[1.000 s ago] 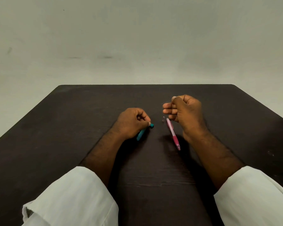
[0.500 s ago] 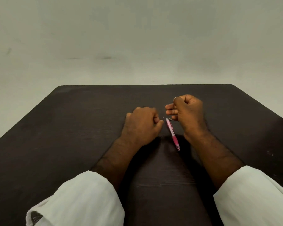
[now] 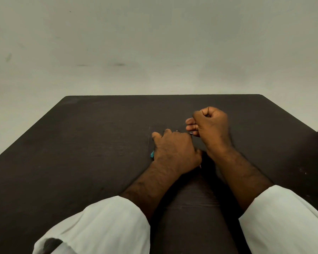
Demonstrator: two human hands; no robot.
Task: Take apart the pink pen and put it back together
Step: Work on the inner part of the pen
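Note:
My left hand (image 3: 174,151) lies palm down on the dark table (image 3: 99,143), covering almost all of the pink pen. Only the pen's pink near end (image 3: 200,166) shows, beside my left wrist. The fingers bend down over the pen's far end, and whether they grip it is hidden. A small dark piece (image 3: 191,133) lies just past those fingertips. My right hand (image 3: 209,125) hovers behind and to the right as a closed fist, thumb pressed to forefinger. Nothing clear shows in it.
A teal pen's end (image 3: 152,154) pokes out from under the left side of my left hand. White sleeves cover both forearms near the table's front edge. A pale wall rises behind the table's far edge (image 3: 163,95).
My left hand left the teal pen's spot and slid right, onto the pink pen. The pink pen has stayed put. My right fist has barely moved.

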